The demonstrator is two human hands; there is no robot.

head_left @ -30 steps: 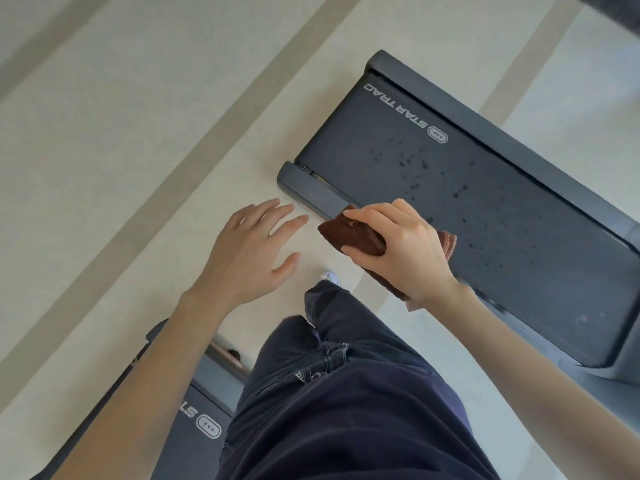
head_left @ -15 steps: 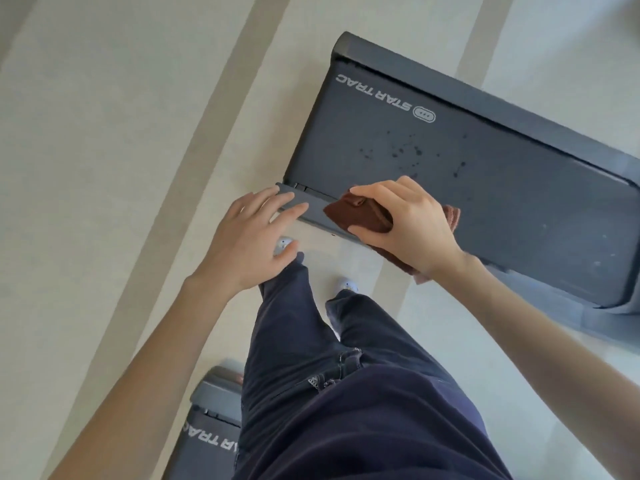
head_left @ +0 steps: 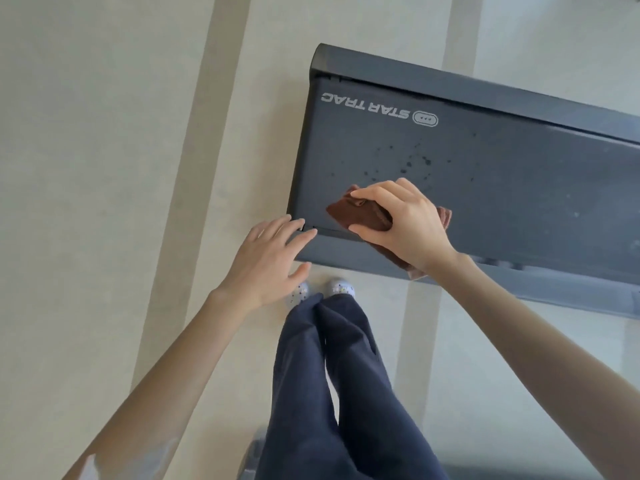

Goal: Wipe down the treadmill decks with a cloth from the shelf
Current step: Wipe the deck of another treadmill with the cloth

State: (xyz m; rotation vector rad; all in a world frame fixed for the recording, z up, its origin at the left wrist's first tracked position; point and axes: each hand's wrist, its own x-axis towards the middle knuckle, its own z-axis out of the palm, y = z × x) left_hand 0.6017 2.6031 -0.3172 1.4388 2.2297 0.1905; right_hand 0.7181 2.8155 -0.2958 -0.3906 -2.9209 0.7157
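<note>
In R hand point(head_left: 405, 226), cloth point(head_left: 356, 214) over deck point(head_left: 502, 188) running left-right

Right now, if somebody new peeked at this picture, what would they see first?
Probably the brown cloth, gripped by the right hand at the near corner of the dark deck. Dark spots speckle the deck between the cloth and the white logo. The left hand is open beside it, fingers reaching the deck's corner.
</note>
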